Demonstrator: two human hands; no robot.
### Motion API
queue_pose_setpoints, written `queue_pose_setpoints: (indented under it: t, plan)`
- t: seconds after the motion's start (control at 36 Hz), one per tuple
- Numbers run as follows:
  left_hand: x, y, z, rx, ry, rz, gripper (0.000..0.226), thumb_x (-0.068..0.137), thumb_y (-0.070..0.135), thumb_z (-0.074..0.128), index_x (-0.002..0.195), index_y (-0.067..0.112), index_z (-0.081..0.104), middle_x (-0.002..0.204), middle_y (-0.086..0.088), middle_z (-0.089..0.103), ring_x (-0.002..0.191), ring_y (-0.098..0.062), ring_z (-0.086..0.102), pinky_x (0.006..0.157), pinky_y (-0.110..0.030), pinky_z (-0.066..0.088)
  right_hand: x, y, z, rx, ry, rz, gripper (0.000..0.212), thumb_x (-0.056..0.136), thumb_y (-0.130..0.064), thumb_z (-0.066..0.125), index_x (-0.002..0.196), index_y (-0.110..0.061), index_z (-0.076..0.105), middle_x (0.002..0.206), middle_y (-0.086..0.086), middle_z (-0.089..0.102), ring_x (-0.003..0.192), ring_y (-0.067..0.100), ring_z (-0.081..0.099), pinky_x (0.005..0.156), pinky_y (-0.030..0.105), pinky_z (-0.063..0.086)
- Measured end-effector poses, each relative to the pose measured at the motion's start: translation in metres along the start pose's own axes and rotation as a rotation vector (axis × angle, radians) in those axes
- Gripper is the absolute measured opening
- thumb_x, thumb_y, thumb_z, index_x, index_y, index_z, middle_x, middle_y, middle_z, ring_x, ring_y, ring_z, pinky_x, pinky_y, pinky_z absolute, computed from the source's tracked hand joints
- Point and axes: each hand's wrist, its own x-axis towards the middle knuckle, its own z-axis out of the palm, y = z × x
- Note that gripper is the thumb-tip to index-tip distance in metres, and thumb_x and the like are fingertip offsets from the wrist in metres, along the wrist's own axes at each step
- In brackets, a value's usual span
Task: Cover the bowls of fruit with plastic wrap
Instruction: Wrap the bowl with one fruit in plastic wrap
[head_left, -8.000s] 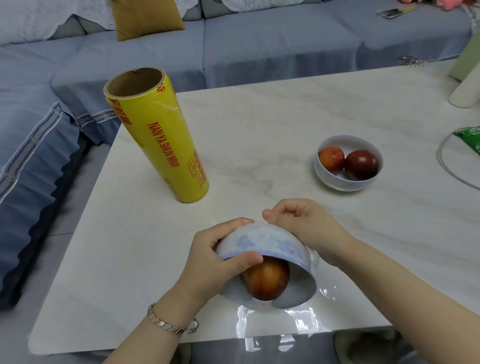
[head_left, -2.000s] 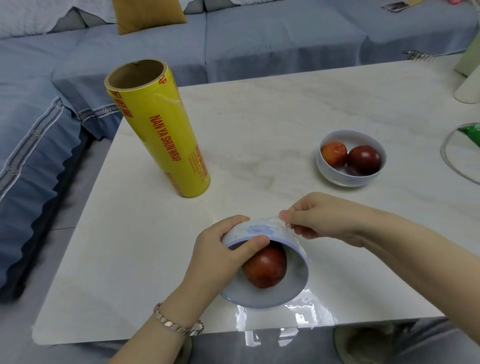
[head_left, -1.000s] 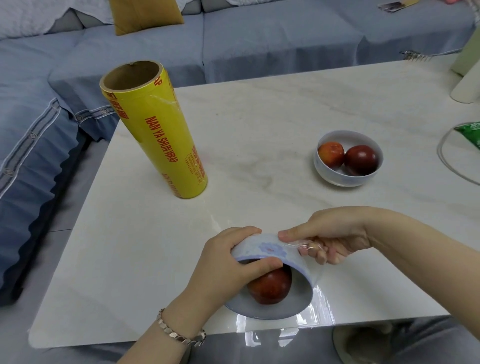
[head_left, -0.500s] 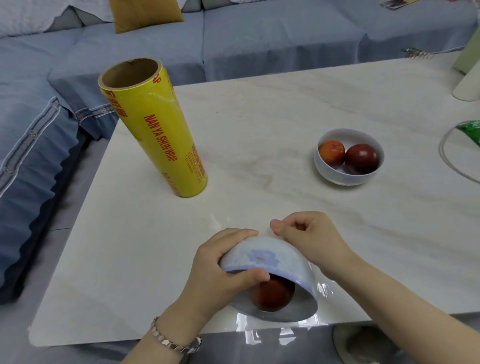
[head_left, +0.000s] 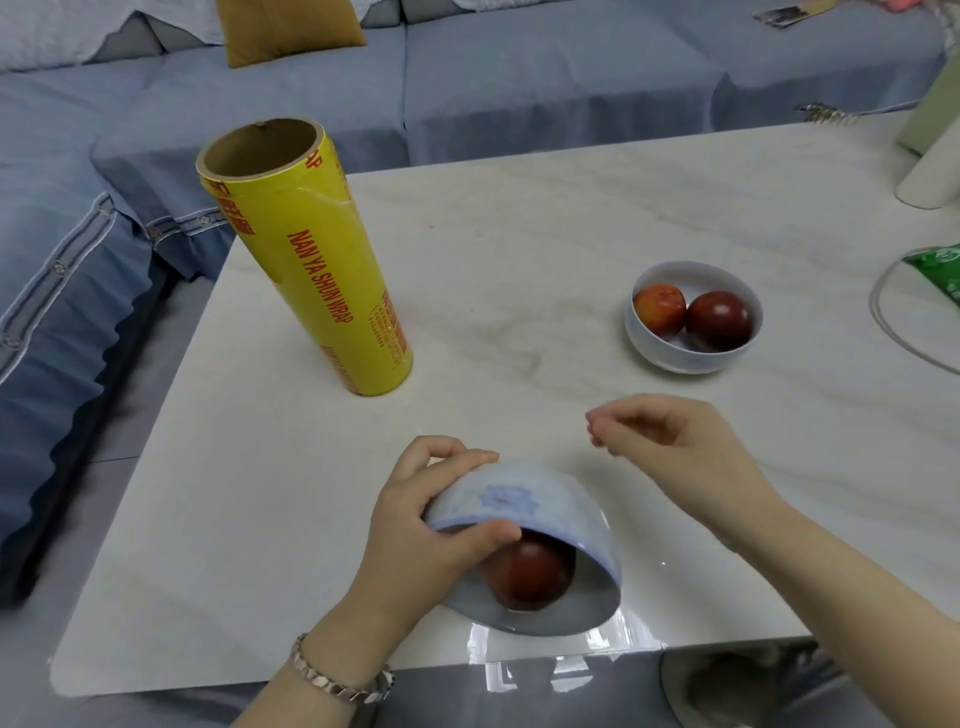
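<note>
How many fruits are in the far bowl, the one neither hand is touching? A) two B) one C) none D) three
A: the far bowl holds two red fruits, a lighter fruit beside a darker fruit.

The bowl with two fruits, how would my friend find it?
Look at the white table. Toward its right stands a small white bowl. It is upright and untouched, while the other bowl is tilted in the left hand.

The right hand (head_left: 675, 452) has been lifted off the tilted bowl (head_left: 524, 509) and is now held apart from it.
</note>
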Motion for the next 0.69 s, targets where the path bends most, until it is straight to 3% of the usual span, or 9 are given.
queue_pose_setpoints:
  t: [0.08, 0.14, 0.25, 0.36, 0.44, 0.5, 0.61, 0.67, 0.69]
  plan:
    - [0.003, 0.002, 0.0, 0.017, -0.003, -0.018, 0.041, 0.052, 0.055, 0.07, 0.089, 0.038, 0.065, 0.1, 0.011, 0.059, 0.092, 0.008, 0.057, 0.08, -0.004, 0.039, -0.016, -0.015, 0.006, 0.003, -0.274, -0.069, 0.009, 0.082, -0.031, 0.065, 0.088, -0.026, 0.07, 0.086, -0.023, 0.072, 0.084, -0.013, 0.061, 0.075, 0.002, 0.042]
    - [0.005, 0.004, 0.002, 0.004, 0.011, -0.033, 0.037, 0.053, 0.05, 0.066, 0.088, 0.037, 0.064, 0.094, 0.011, 0.064, 0.092, 0.01, 0.057, 0.08, -0.003, 0.039, -0.021, -0.01, 0.014, -0.13, -0.397, -0.064, 0.027, 0.074, -0.045, 0.064, 0.1, -0.039, 0.064, 0.105, -0.024, 0.067, 0.101, -0.011, 0.058, 0.087, 0.007, 0.043]
    - [0.007, 0.004, 0.004, -0.066, 0.075, -0.072, 0.033, 0.055, 0.049, 0.064, 0.085, 0.035, 0.065, 0.091, 0.016, 0.07, 0.09, 0.01, 0.061, 0.079, -0.005, 0.043, -0.014, -0.004, 0.022, -0.112, -0.393, -0.02, 0.035, 0.071, -0.05, 0.059, 0.105, -0.044, 0.059, 0.109, -0.026, 0.063, 0.103, -0.011, 0.056, 0.088, 0.008, 0.043]
    - [0.008, 0.005, 0.006, -0.156, 0.104, -0.134, 0.033, 0.057, 0.048, 0.062, 0.084, 0.031, 0.066, 0.082, 0.033, 0.069, 0.086, 0.011, 0.064, 0.074, -0.005, 0.045, -0.01, 0.002, 0.017, 0.005, -0.489, 0.021, 0.047, 0.07, -0.054, 0.056, 0.108, -0.027, 0.064, 0.111, -0.009, 0.068, 0.105, 0.004, 0.061, 0.087, 0.018, 0.048]
    - [0.012, 0.008, 0.006, -0.228, 0.193, -0.186, 0.023, 0.063, 0.047, 0.062, 0.078, 0.031, 0.069, 0.076, 0.028, 0.07, 0.078, 0.01, 0.063, 0.072, -0.007, 0.046, -0.013, 0.009, 0.008, 0.15, -0.495, 0.061, 0.059, 0.065, -0.06, 0.063, 0.111, -0.022, 0.064, 0.114, -0.002, 0.067, 0.108, 0.012, 0.062, 0.087, 0.023, 0.05]
    - [0.014, 0.011, 0.007, -0.271, 0.26, -0.256, 0.013, 0.071, 0.046, 0.072, 0.068, 0.034, 0.073, 0.074, 0.02, 0.071, 0.076, 0.003, 0.064, 0.073, -0.015, 0.05, -0.016, 0.013, 0.007, 0.213, -0.446, 0.048, 0.069, 0.058, -0.063, 0.071, 0.114, -0.023, 0.062, 0.116, -0.006, 0.067, 0.109, 0.01, 0.062, 0.084, 0.018, 0.049]
    - [0.016, 0.013, 0.01, -0.384, 0.21, -0.458, 0.049, 0.067, 0.058, 0.053, 0.079, 0.015, 0.072, 0.086, -0.009, 0.072, 0.082, -0.019, 0.063, 0.08, -0.038, 0.05, -0.018, 0.019, 0.01, 0.276, -0.306, 0.003, 0.06, 0.052, -0.045, 0.083, 0.104, -0.02, 0.066, 0.1, -0.009, 0.073, 0.093, 0.005, 0.067, 0.074, 0.013, 0.049]
    - [0.02, 0.012, 0.004, -0.401, 0.089, -0.486, 0.055, 0.074, 0.056, 0.063, 0.098, 0.007, 0.069, 0.104, -0.015, 0.07, 0.096, -0.021, 0.064, 0.089, -0.039, 0.049, -0.017, 0.02, 0.009, 0.277, -0.241, -0.007, 0.036, 0.061, -0.025, 0.075, 0.096, -0.023, 0.068, 0.087, -0.012, 0.075, 0.083, 0.001, 0.068, 0.069, 0.011, 0.05]
    - [0.022, 0.01, 0.001, -0.367, 0.029, -0.464, 0.05, 0.076, 0.052, 0.065, 0.105, 0.012, 0.067, 0.109, -0.008, 0.069, 0.103, -0.016, 0.063, 0.092, -0.033, 0.048, -0.016, 0.021, 0.009, 0.267, -0.219, -0.005, 0.03, 0.064, -0.02, 0.069, 0.094, -0.023, 0.068, 0.085, -0.013, 0.075, 0.081, 0.001, 0.068, 0.068, 0.011, 0.05]
